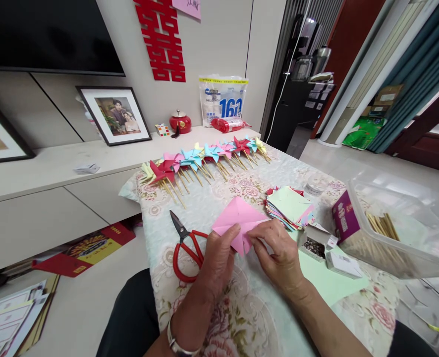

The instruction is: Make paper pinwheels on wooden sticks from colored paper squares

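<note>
A pink paper square with creases and a slit at its near corner is held up over the table. My left hand pinches its near left part, thumb on top. My right hand has thumb and forefinger closed on its right side; whether a small pin is between them I cannot make out. Red-handled scissors lie partly spread to the left of my left hand. Right of the paper sit a stack of coloured paper squares and an open small box of metal pins.
Finished paper pinwheels on sticks lie in a row along the table's far side. A clear plastic bin with wooden sticks stands at the right. A white small box rests on a light green sheet. Behind is a white cabinet.
</note>
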The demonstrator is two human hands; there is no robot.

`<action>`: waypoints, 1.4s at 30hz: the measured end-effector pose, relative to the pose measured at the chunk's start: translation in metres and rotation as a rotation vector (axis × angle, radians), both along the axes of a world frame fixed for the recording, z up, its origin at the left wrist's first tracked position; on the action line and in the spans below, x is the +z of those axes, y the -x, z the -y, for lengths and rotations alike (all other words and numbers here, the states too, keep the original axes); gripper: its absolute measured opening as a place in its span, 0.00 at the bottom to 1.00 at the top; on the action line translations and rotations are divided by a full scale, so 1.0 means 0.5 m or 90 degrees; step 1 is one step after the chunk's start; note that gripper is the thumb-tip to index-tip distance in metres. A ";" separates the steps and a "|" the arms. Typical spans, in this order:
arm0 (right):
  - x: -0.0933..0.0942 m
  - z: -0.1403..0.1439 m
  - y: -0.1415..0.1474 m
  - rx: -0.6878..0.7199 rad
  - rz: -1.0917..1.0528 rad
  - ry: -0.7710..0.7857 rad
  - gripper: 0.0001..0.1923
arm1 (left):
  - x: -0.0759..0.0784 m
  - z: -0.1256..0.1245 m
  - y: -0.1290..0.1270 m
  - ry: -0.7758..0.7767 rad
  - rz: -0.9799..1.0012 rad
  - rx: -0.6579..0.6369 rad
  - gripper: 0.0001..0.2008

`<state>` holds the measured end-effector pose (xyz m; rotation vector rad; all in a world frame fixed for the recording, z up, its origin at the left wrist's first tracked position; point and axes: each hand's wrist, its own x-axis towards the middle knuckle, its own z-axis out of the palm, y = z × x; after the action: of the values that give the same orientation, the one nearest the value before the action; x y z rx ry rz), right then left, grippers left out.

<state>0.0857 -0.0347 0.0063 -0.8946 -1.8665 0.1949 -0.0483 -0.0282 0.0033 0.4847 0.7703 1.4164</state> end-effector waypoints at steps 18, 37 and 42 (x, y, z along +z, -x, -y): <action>-0.009 0.001 0.003 0.081 0.020 0.142 0.08 | -0.008 0.000 -0.002 0.005 -0.012 0.003 0.11; 0.002 -0.002 0.005 0.017 -0.110 0.354 0.08 | -0.024 0.001 -0.005 0.006 -0.192 0.015 0.09; -0.003 -0.006 0.006 0.003 -0.152 0.397 0.08 | -0.022 0.001 -0.007 0.019 -0.133 0.005 0.08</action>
<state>0.0827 -0.0319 0.0048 -1.2195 -1.5975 0.8831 -0.0446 -0.0288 -0.0076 0.6137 0.9615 1.3737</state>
